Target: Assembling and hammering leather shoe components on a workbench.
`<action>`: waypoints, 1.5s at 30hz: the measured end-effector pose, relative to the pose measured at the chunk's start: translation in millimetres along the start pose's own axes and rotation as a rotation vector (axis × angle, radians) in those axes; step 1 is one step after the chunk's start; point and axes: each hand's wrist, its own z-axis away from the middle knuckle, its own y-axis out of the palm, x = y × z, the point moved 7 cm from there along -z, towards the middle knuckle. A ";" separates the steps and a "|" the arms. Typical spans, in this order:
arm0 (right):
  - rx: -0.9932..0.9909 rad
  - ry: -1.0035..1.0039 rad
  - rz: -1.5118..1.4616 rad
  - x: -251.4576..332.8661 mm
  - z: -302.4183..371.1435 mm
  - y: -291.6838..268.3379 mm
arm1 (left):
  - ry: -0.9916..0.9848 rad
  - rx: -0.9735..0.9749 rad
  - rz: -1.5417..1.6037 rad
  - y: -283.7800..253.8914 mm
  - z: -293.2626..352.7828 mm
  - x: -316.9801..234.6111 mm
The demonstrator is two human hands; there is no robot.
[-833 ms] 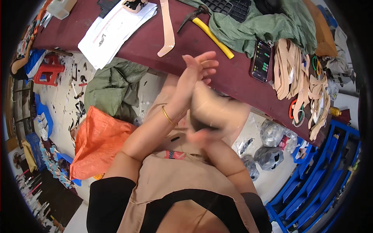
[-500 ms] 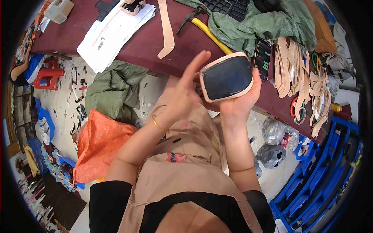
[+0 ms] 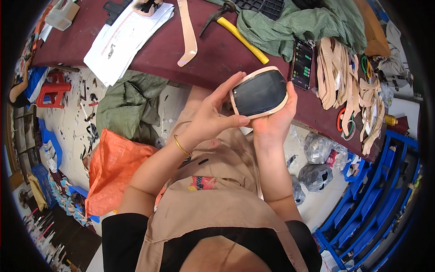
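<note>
A rounded block (image 3: 259, 93) with a smooth black face and a beige rim is held up over the near edge of the table, its black face toward me. My right hand (image 3: 276, 119) cups it from below and along its right side. My left hand (image 3: 212, 114) takes it from the left, thumb along the lower rim and fingers by the upper left edge. The fingertips behind the block are hidden. Beyond it on the table lie a hammer (image 3: 242, 40) with a yellow handle and a long beige strip (image 3: 187, 34).
Paper sheets (image 3: 122, 43) lie at the left of the maroon table (image 3: 156, 56). A phone (image 3: 302, 64), beige strips (image 3: 333, 75) and green cloth (image 3: 290, 34) lie at the right. An orange sack (image 3: 115, 170) is left of my lap; a blue rack (image 3: 367, 204) stands right.
My left hand has closed in on the block's left side, its thumb coming down onto the lower rim. The block has tilted and shifted slightly left in my right hand.
</note>
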 end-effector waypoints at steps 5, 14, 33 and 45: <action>0.039 -0.037 0.032 3.9 8.5 4.9 | -0.186 -0.012 0.274 2.2 -10.8 9.6; 0.839 -0.524 1.143 7.7 50.9 -11.8 | -0.729 0.279 0.660 6.0 23.1 34.8; 0.015 -1.326 1.999 104.5 -17.7 -32.3 | -0.153 -0.200 0.936 -42.4 -6.1 -26.7; -0.010 -1.271 1.425 123.3 12.6 -14.0 | -0.174 -0.255 0.906 -48.2 1.3 -30.2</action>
